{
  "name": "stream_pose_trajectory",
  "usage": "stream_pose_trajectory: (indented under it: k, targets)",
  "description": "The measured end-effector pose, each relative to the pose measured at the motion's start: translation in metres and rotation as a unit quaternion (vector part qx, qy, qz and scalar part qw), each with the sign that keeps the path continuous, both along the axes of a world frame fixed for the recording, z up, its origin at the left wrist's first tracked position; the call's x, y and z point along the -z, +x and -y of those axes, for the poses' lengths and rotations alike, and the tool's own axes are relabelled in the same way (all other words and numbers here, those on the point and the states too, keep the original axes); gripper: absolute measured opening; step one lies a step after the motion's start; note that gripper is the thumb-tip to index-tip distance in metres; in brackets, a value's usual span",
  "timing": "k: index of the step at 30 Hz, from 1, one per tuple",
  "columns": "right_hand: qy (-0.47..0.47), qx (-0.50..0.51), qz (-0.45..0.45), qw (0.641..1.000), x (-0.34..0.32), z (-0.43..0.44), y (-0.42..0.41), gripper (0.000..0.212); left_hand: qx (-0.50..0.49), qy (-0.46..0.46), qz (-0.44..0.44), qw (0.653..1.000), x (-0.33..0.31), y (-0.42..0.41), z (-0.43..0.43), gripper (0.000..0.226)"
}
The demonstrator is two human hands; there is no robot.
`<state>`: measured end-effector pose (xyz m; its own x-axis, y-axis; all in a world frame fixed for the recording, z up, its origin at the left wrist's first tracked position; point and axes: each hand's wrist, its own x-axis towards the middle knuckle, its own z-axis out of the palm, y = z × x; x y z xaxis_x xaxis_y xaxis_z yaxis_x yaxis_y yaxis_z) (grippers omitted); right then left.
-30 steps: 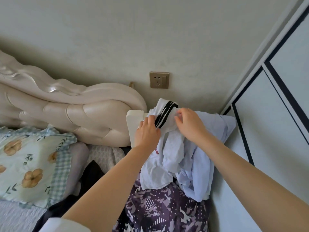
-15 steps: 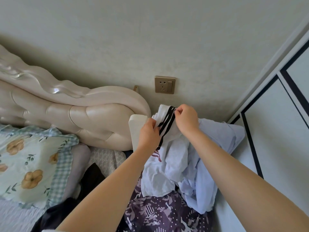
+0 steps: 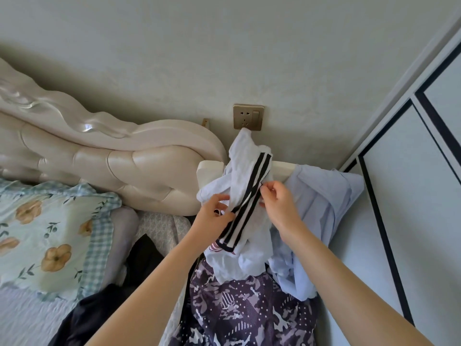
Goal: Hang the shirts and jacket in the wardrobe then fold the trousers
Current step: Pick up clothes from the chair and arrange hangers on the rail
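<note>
1. the wardrobe (image 3: pixel 411 196) fills the right side, with pale panels edged in dark trim. a cream padded headboard (image 3: pixel 99 156) runs along the wall on the left.
2. a floral pillow (image 3: pixel 50 233) lies on the bed below the headboard, and a dark garment (image 3: pixel 99 308) lies beside it nearer the camera.
3. a purple patterned garment (image 3: pixel 249 315) lies at the bottom of the clothes pile, between the bed and the wardrobe.
4. a light blue shirt (image 3: pixel 324 208) drapes over the right side of the pile, against the wardrobe.
5. the white shirt (image 3: pixel 244 171), with a black-striped band, is held up above the pile, its top just below the wall socket (image 3: pixel 248 116).
6. both hands grasp the white shirt. the left hand (image 3: pixel 214 216) pinches the striped band from the left, and the right hand (image 3: pixel 279 203) pinches its right edge higher up with curled fingers.
</note>
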<state>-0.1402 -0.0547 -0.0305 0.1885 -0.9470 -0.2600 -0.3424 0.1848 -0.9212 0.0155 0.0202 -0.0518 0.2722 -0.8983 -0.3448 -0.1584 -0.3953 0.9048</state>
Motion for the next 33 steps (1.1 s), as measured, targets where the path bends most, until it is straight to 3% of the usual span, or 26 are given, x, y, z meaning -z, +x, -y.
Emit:
stream_pose_trajectory:
  k: [3,8,14,18,20,27,30,33]
  targets:
    - [0.0,-0.018,0.007,1.0,0.006,-0.015,-0.002,0.014,0.025,0.019,-0.072,0.997,0.0,-0.005,0.0,0.044]
    - [-0.055,-0.042,-0.037,0.997,0.02,-0.037,-0.002,0.009,-0.086,0.013,-0.132,0.987,-0.009,-0.016,0.031,0.053]
    - [-0.014,-0.029,-0.022,0.999,0.024,-0.039,-0.005,0.019,-0.136,0.008,0.02,0.991,-0.007,-0.034,0.056,0.034]
    - [0.008,0.002,-0.021,1.0,0.026,-0.032,-0.015,0.015,-0.159,-0.009,-0.014,0.987,-0.008,-0.04,0.041,0.018]
    - [0.033,0.039,0.004,0.999,0.025,-0.028,-0.02,0.016,-0.152,-0.026,-0.05,0.987,-0.009,-0.04,0.027,0.007]
    - [0.126,0.119,0.12,0.978,0.001,-0.024,-0.02,0.028,-0.05,-0.047,-0.107,0.992,-0.018,-0.036,-0.018,0.015]
    - [0.095,0.116,0.104,0.983,-0.01,-0.034,-0.014,0.01,-0.037,-0.046,-0.09,0.994,-0.02,-0.03,-0.037,0.006]
    - [0.06,0.114,0.107,0.986,-0.023,-0.054,-0.007,0.011,-0.043,-0.05,-0.079,0.995,-0.024,-0.023,-0.057,0.01]
